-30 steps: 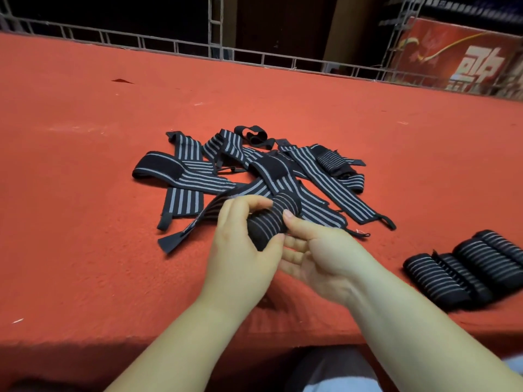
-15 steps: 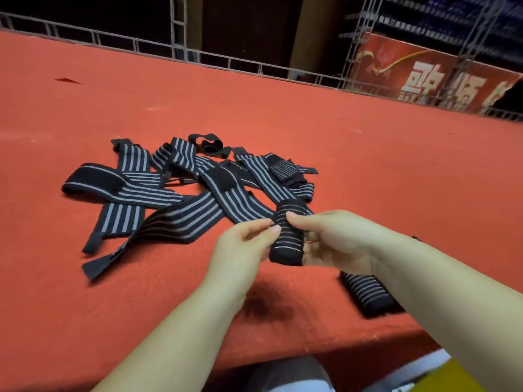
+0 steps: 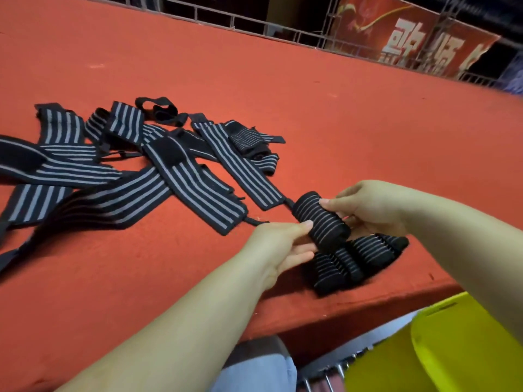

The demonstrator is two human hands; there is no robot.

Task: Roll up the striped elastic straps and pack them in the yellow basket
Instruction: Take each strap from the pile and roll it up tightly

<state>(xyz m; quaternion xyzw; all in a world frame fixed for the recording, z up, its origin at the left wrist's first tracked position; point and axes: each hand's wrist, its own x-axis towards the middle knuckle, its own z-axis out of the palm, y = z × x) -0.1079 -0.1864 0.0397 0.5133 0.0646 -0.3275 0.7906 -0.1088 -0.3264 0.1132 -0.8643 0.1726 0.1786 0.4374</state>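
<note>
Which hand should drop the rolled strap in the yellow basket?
Probably the right hand: it grips the rolled strap, and the yellow basket sits on its side, below the table edge.

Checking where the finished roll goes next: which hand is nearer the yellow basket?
Right. The right hand grips the rolled strap above the table edge, up-left of the yellow basket; the left hand sits farther left.

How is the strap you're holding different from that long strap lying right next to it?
The held strap is rolled into a tight bundle; the long strap lies flat, unrolled. The held strap is gripped by both hands; the long strap rests on the red table, untouched. Both are black with pale stripes.
</note>
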